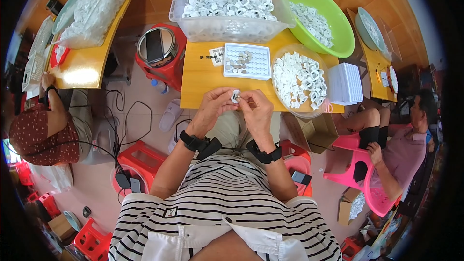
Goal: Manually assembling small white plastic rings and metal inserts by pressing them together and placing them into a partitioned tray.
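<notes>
1. Head view: a small white piece sits between the fingertips of both hands, near the front edge of the yellow table. A slipping pinch could drop it onto the tabletop or the lap.
2. Uneven pressure from the two hands might twist the piece askew, since it is small and offers little to grip.
3. A careless knock to the white tray could scatter the loose grey discs lying in it.
4. The left hand is closed to a pinch on the piece.
5. The right hand pinches its other side; whether those fingertips also hold something smaller cannot be told.
</notes>
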`<control>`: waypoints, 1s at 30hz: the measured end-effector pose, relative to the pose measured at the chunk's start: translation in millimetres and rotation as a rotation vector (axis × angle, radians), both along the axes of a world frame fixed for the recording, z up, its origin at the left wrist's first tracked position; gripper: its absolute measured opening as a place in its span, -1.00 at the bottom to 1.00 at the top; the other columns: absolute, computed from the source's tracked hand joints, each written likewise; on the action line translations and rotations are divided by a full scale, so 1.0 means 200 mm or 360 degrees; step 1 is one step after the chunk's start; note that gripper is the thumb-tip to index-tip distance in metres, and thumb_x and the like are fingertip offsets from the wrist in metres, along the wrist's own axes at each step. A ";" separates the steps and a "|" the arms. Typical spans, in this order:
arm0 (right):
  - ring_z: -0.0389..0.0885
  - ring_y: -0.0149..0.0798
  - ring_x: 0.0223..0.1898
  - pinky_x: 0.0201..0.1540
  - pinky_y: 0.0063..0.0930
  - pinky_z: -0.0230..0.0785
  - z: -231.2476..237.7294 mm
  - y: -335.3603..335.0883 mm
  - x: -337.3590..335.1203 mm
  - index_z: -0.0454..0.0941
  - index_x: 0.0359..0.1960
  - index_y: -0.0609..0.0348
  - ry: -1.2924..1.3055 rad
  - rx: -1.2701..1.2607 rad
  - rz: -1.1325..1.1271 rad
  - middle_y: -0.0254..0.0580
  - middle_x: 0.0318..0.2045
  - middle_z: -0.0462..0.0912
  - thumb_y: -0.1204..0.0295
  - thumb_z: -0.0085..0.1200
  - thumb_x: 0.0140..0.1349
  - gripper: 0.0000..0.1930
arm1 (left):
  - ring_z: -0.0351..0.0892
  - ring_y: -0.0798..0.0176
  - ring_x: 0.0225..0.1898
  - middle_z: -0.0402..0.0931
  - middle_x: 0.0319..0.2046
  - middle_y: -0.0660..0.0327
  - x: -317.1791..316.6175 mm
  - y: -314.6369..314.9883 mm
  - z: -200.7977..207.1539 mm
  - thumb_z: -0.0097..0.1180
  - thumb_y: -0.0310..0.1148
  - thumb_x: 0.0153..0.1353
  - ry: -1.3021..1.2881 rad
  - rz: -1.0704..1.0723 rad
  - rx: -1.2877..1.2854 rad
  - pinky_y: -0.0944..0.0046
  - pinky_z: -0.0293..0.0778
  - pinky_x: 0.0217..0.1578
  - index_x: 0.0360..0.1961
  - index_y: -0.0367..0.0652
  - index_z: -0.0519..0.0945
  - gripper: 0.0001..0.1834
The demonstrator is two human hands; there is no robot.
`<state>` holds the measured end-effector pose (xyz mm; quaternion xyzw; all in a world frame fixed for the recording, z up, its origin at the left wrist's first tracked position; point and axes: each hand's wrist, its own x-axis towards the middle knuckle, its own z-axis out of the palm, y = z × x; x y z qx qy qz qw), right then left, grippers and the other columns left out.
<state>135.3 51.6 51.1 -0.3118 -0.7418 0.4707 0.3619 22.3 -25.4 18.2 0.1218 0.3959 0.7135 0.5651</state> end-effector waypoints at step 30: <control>0.48 -0.50 -0.47 -0.47 -0.64 0.35 0.03 0.07 0.23 0.51 -0.44 0.28 0.0335 -0.0479 0.0133 -0.34 -0.51 0.47 0.66 0.10 0.02 -0.93 | 0.51 0.40 -0.26 0.52 -0.24 0.21 0.14 0.04 0.25 -0.07 -0.38 0.26 0.0457 -0.0291 0.0006 0.40 0.48 -0.21 -0.13 -0.30 0.52 -0.75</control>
